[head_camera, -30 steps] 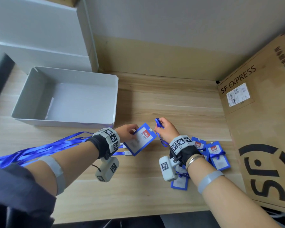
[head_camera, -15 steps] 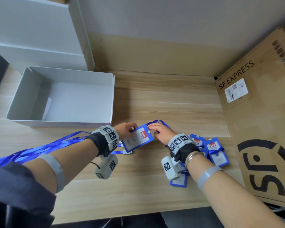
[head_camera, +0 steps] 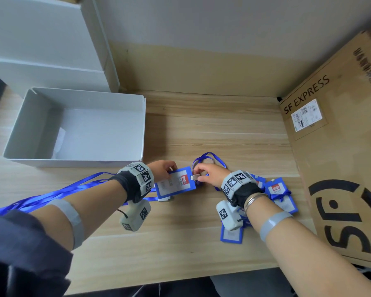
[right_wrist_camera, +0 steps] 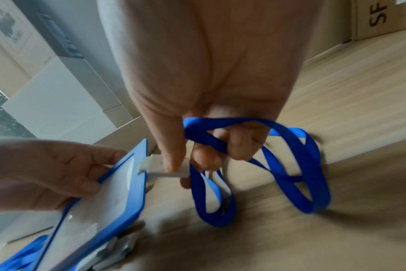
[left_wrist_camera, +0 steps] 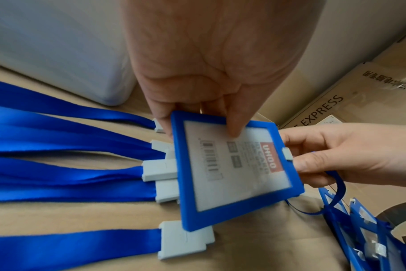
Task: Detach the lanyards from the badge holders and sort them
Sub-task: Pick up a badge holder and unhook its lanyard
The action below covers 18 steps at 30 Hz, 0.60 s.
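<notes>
Gripping from both sides, we hold one blue badge holder (head_camera: 176, 185) just above the counter (head_camera: 212, 133). Our left hand (head_camera: 164, 169) pinches its far short edge, thumb on the clear front and fingers behind, as the left wrist view shows. Our right hand (head_camera: 208, 174) pinches the grey clip (right_wrist_camera: 165, 167) that sits in the slot at the holder's near edge, thumb on top and fingers curled beneath; the clip is in the slot, touching the frame. From that clip the blue lanyard (head_camera: 210, 159) loops out past our right fingers and lies in folds on the wood beyond the hand.

To the left of the held holder, a fan of loose lanyards (left_wrist_camera: 70, 165) runs across the counter, each ending in a grey clip, the clip ends lying just under and beside the holder. Behind our right wrist a heap of other badge holders (head_camera: 278, 196) lies with blue straps wound round them.

Farther left on the counter stands an open grey box (head_camera: 141, 129), its near wall close to our left wrist. A cardboard carton (head_camera: 341, 146) marked SF EXPRESS stands along the right side.
</notes>
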Tool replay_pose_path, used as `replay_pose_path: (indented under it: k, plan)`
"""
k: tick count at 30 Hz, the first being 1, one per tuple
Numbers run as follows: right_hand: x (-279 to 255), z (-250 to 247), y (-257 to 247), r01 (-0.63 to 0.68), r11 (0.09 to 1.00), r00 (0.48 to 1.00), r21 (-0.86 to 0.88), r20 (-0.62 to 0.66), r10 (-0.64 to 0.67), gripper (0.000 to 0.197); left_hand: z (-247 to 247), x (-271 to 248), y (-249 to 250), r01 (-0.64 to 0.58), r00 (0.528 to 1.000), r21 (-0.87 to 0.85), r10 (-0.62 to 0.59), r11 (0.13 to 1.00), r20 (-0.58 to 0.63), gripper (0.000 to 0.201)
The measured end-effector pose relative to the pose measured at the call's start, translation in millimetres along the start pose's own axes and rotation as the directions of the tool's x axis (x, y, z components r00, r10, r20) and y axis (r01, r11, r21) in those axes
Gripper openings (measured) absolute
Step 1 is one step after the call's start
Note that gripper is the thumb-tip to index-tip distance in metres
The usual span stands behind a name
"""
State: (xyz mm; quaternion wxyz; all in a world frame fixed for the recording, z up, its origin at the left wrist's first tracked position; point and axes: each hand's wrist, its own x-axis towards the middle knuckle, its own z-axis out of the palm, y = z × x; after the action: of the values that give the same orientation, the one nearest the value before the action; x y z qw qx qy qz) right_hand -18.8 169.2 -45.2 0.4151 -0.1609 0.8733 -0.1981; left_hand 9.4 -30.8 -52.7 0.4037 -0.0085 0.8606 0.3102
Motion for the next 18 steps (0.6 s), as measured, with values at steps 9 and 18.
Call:
replay_pose_path:
  k: [9, 18]
  plan:
    - [-3, -6, -12, 0.008, 0.983, 0.993, 0.181, -0.118, 0.014, 0.014, 3, 6, 14, -0.063, 0.997, -0.019, 0.062, 0.998, -0.054, 0.026]
    - [0, -7, -14, -0.019, 0.989, 0.995, 0.149, -0.093, 0.033, 0.016, 2, 9, 15, -0.077, 0.997, -0.103, 0.077, 0.992, 0.002, 0.019]
